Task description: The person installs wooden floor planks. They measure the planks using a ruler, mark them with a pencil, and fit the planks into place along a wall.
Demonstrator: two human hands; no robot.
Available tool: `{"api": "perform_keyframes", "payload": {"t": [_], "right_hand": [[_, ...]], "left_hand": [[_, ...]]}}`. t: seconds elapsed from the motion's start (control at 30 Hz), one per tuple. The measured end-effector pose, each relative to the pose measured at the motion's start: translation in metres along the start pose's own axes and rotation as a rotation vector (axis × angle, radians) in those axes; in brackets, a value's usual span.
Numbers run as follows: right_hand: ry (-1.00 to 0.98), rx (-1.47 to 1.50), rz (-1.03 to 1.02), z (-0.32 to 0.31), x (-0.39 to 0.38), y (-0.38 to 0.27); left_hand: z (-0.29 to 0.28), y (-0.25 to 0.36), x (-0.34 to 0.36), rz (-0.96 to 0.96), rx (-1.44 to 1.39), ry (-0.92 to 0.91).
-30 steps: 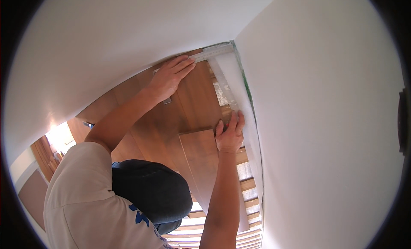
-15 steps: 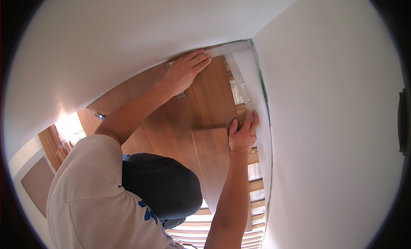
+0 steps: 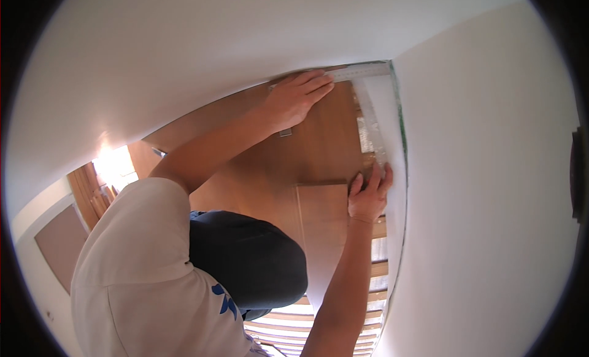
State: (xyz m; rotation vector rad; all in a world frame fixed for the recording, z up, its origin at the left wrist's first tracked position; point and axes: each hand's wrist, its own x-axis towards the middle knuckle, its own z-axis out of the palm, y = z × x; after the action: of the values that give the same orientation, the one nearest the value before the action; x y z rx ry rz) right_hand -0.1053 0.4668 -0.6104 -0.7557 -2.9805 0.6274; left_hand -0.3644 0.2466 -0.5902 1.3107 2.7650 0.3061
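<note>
Two hands press flat on a metal square (image 3: pixel 368 93) lying in the wall corner on the floor (image 3: pixel 319 142): left hand (image 3: pixel 297 99) on its short arm, right hand (image 3: pixel 368 197) on its long arm, neither gripping.

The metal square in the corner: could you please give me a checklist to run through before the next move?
1. Left hand flat on the metal square, on its short arm: ok.
2. Right hand pressing the long arm's near end: ok.
3. Short arm flush along the far wall: cannot tell, the gap is too small to see.
4. Loose plank lying by the right hand: ok.
5. Marking tool in either hand: not ok, none visible.
6. Scale marks legible: cannot tell, blurred.
</note>
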Motion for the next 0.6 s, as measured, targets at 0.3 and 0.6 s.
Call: {"api": "perform_keyframes", "payload": {"t": [0.3,0.6], "right_hand": [[0.009,0.021,-0.015,0.002,0.002,-0.001],[0.02,0.002,-0.007,0.001,0.001,-0.004]], "left_hand": [[-0.018,0.017,0.025,0.094,0.107,-0.049],[0.013,0.049,0.032,0.166,-0.07,0.156]]}}
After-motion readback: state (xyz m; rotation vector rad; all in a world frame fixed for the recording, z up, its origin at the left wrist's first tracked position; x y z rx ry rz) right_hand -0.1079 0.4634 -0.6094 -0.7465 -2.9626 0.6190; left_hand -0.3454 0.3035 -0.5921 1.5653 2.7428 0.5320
